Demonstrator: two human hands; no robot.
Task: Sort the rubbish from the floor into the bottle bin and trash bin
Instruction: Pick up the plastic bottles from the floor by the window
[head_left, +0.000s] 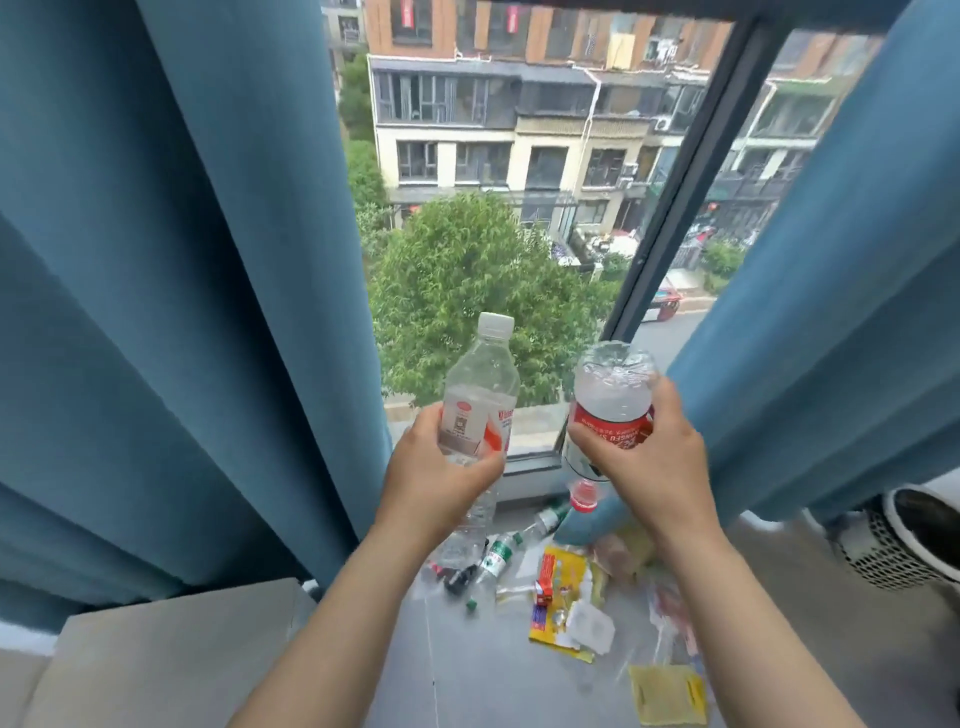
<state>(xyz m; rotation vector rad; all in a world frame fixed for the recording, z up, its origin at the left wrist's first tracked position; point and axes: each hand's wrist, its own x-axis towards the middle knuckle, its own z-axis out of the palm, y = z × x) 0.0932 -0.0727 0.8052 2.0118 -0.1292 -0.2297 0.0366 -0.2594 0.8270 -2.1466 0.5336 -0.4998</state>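
While fingers of my left hand (441, 478) clasp the capped bottle (480, 384) and my right hand (644, 457) the upturned bottle (613, 395) | step: carry; next: I seek bottle bin, unseen

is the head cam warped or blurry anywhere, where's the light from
Head view: soft daylight from the window, no harsh glare; the wide-angle lens bends the window frame and curtains; the white-capped bottle and red-labelled bottle in the left hand and right hand are fairly sharp, label print smeared; floor litter looks soft.

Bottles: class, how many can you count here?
4: white-capped bottle in the left hand, red-labelled bottle inverted in the right hand, two green-labelled bottles on the floor. Others may be hidden.
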